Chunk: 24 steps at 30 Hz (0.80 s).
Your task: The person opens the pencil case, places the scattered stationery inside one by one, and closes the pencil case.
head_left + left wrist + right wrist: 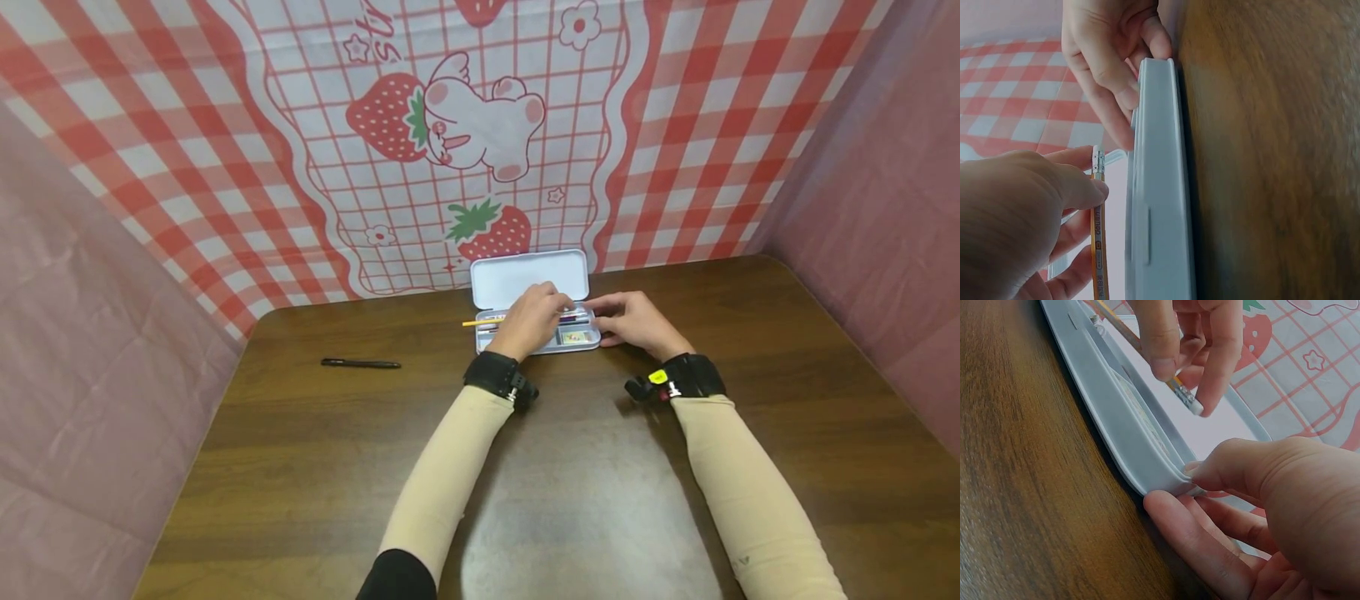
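Observation:
An opened pale pencil case (529,278) stands against the cloth at the far side of the table, its lid raised. Above its tray my left hand (529,318) pinches a yellow pencil (1099,234) near its white eraser end, between thumb and fingers. In the head view the pencil's other end sticks out past the case's left side. My right hand (636,322) grips the case's right end, with the thumb on the rim and fingers outside, as the right wrist view shows. A small colourful block (577,337) lies in the tray's front right compartment; left-hand fingers hide part of the tray.
A black pen (361,363) lies on the brown wooden table (315,467), left of the case. Behind hangs a red-and-white checked cloth (697,142) with strawberries. Pink cloth (877,208) walls the sides.

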{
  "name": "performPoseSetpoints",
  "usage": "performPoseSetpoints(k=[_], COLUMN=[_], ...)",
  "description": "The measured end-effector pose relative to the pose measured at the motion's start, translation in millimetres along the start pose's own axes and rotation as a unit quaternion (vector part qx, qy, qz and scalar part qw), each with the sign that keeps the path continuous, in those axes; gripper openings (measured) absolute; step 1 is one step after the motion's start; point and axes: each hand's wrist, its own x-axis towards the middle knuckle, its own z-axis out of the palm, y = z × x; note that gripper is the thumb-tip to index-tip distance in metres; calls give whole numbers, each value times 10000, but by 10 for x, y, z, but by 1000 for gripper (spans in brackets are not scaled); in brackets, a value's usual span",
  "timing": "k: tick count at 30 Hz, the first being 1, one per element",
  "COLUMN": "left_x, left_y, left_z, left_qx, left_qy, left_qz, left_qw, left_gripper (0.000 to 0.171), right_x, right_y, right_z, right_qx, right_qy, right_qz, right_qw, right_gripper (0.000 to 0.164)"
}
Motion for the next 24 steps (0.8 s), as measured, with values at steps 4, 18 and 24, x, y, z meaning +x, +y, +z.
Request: performPoseSetpoints(k=[4, 18, 24], left_x=[14, 38, 52], left_y=[21, 47, 54], left_z=[49, 128, 154], left_qx=[27, 40, -127], left_qy=[-80, -382, -435], left_qz=[32, -116, -201], left_qw=[10000, 9992, 9988], left_gripper=[29, 29, 28], right_x=[2, 3, -9], right_y=[-4, -10, -6], right_z=[3, -3, 0], right_qx=[-18, -36, -19], right_qy=[19, 14, 7], right_qz=[13, 10, -16], right_qw=[10000, 10000, 10000], right_gripper=[39, 38, 39])
